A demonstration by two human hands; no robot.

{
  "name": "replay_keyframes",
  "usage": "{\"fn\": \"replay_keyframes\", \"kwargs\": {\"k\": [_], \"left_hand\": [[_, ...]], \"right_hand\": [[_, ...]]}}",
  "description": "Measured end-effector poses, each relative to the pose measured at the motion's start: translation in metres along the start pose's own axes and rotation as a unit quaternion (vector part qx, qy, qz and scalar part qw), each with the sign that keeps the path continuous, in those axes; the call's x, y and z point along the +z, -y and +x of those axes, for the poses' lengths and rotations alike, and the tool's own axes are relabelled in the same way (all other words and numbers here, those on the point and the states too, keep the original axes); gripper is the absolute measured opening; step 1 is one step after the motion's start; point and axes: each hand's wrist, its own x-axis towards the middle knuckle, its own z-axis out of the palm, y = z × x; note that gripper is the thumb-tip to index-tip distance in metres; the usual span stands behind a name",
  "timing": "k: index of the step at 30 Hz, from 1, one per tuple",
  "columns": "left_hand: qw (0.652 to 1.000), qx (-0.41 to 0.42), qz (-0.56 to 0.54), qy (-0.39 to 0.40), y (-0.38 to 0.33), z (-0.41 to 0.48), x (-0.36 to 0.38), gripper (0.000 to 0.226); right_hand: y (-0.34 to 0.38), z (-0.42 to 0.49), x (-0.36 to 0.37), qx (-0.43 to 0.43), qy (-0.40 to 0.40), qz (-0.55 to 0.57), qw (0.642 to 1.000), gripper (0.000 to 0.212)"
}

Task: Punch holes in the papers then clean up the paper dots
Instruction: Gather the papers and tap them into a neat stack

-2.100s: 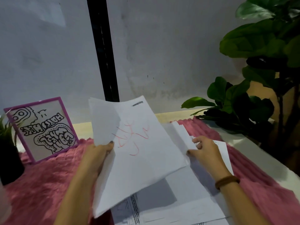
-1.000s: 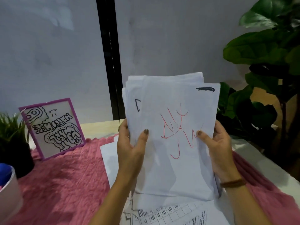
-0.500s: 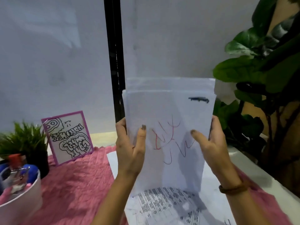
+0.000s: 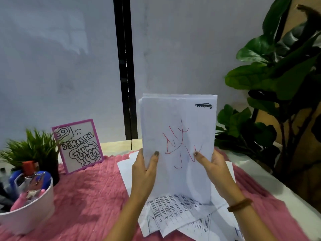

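A stack of white papers stands upright on its bottom edge, on top of loose printed sheets. Its front sheet carries red scribbles and a black mark at the top right. My left hand grips the stack's left edge, thumb on the front. My right hand grips the right edge the same way, and it wears a brown bracelet. The sheets' top edges line up closely. I see no hole punch and no paper dots.
A pink cloth covers the table. At the left stand a white tub of stationery, a small potted plant and a purple-framed drawing. A big leafy plant fills the right side, and a wall stands behind.
Both hands gathered the spread sheets, raised them upright and squared them into one stack. The stack then came down onto the loose sheets. The view shifted left, revealing the tub.
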Motion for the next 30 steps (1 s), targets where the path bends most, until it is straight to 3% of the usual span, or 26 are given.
{"fn": "replay_keyframes", "kwargs": {"k": [3,9,15,19,23,25,27,30], "left_hand": [[1.000,0.014,0.001,-0.028,-0.003,0.000,0.004,0.027],[0.999,0.001,0.032,0.011,0.009,-0.003,-0.005,0.037],[0.993,0.058,-0.014,-0.098,-0.088,0.054,-0.008,0.064],[0.994,0.008,0.004,-0.112,-0.131,0.090,0.008,0.055],[0.988,-0.006,0.076,-0.133,-0.122,0.102,0.013,0.018],[0.987,-0.003,0.082,-0.140,-0.120,0.104,0.011,0.012],[0.990,-0.009,0.072,-0.124,-0.122,0.103,0.009,0.018],[0.992,0.009,0.119,-0.036,-0.123,0.098,0.006,0.047]], "right_hand": [[0.005,0.000,0.001,-0.021,-0.039,0.019,0.999,0.030],[-0.009,-0.006,-0.007,0.018,-0.038,0.027,0.999,0.030],[0.003,-0.002,-0.021,0.028,-0.003,0.069,0.997,0.034],[0.003,-0.003,-0.021,0.018,0.007,0.069,0.997,0.037],[0.014,-0.005,-0.018,-0.021,0.022,0.071,0.997,0.053],[0.027,-0.003,-0.017,-0.050,0.011,0.079,0.996,0.055],[0.043,0.001,-0.014,-0.096,-0.011,0.062,0.993,0.063],[0.070,0.006,-0.007,-0.210,-0.027,-0.015,0.977,0.094]]}}
